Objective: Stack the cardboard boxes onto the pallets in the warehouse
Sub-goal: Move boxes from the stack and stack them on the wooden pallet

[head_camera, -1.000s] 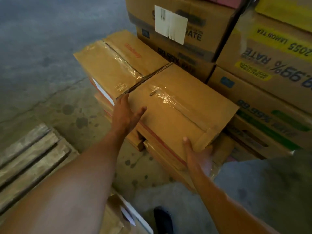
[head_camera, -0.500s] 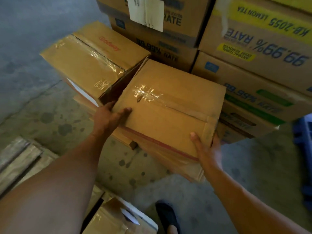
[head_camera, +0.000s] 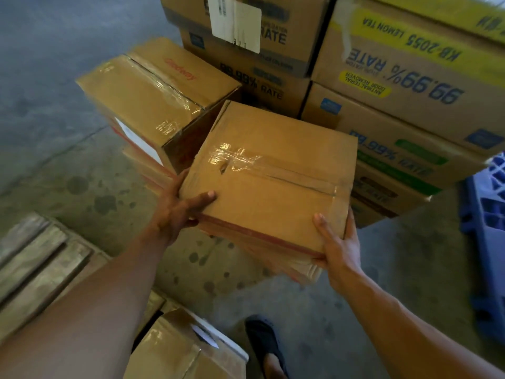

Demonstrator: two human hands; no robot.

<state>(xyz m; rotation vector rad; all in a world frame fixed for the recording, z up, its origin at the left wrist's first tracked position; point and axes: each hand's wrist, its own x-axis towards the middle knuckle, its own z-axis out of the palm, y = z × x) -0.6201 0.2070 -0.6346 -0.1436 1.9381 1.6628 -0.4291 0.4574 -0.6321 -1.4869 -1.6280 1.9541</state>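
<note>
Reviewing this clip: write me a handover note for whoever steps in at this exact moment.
Left hand: grip on the near-left corner of the taped cardboard box, thumb on top.
Right hand: grip on its near-right corner, fingers underneath.
The box is lifted and tilted, clear of the plain brown stack to its left; printed cartons stand behind.
Wooden pallet lies at lower left, with one box at its near edge.
Done: box picked up.
Left: carry it to the pallet, set it down, then move the remaining boxes.
</note>
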